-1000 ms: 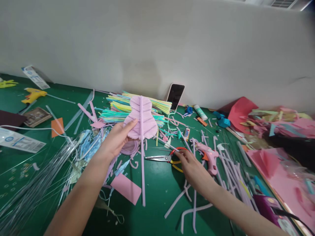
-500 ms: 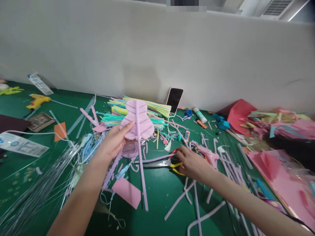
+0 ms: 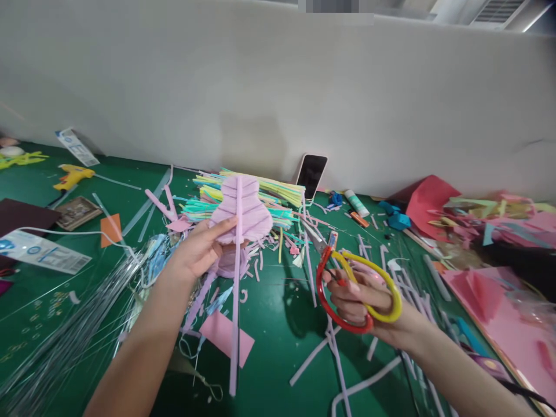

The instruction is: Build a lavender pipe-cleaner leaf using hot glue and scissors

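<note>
My left hand (image 3: 202, 246) pinches a flat, guitar-shaped lilac piece (image 3: 252, 217) between thumb and fingers. A long lilac strip (image 3: 235, 324) runs down its middle and hangs below it over the table. Raised off the table, my right hand (image 3: 358, 295) is closed on scissors with one red and one yellow handle (image 3: 393, 289). Their blades point up and to the left, near another lilac strip (image 3: 309, 266). A pink card (image 3: 228, 337) lies below the lilac piece.
Bundled coloured pipe cleaners (image 3: 278, 188) lie behind the lilac piece, near a leaning phone (image 3: 311, 174). Thin wires (image 3: 82, 324) and a yellow glue gun (image 3: 73, 175) are on the left. Lilac stems, a blue object (image 3: 397, 220) and pink paper (image 3: 486, 307) are on the right.
My right hand has lifted the scissors from the table and turned their blades upward. The lower end of the long strip has swung left. A lilac strip near the scissors now stands more upright.
</note>
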A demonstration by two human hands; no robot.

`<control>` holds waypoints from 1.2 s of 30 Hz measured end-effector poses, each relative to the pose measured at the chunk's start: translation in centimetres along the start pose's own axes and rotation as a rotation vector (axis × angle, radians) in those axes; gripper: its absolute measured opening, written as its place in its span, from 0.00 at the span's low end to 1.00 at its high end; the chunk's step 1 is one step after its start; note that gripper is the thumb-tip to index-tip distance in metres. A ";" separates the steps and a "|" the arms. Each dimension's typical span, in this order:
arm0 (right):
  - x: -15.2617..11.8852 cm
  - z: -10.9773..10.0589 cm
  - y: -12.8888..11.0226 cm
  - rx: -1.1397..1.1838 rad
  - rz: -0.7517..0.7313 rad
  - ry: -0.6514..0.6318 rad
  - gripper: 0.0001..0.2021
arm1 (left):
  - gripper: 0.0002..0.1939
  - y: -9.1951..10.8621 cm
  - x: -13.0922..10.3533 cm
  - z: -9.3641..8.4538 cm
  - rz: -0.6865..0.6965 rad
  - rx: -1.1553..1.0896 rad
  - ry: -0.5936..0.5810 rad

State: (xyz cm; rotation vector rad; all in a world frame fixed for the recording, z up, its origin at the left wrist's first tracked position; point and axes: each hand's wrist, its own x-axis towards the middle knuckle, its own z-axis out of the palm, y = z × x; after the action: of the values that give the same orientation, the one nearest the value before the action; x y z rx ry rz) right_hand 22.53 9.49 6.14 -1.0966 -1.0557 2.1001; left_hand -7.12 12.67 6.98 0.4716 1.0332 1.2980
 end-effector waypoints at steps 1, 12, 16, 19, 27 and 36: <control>0.0 0.1 0.0 -0.060 -0.031 -0.038 0.22 | 0.05 -0.2 0.0 0.2 -0.012 0.005 -0.002; -1.4 -0.2 -2.3 -1.710 -0.693 0.445 0.24 | 0.13 -1.7 -0.4 1.1 -0.066 0.120 -0.109; -1.8 0.2 -2.4 -2.044 -0.866 0.496 0.11 | 0.12 -1.8 -0.5 1.3 -0.060 0.122 -0.118; -1.8 0.4 -2.4 -2.117 -0.985 0.467 0.11 | 0.13 -1.8 -0.6 1.4 -0.071 0.135 -0.114; -1.0 1.1 -2.2 -2.078 -1.001 0.435 0.10 | 0.14 -2.1 -0.7 2.0 -0.068 0.175 -0.124; -0.2 1.4 -2.1 -2.065 -1.040 0.439 0.12 | 0.18 -2.4 -1.0 2.3 -0.081 0.162 -0.075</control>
State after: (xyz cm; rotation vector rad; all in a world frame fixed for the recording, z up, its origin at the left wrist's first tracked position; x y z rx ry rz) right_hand 21.68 9.99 8.50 -0.9998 -2.5760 -0.5684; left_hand -3.81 11.67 6.61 0.5906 1.0884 1.1220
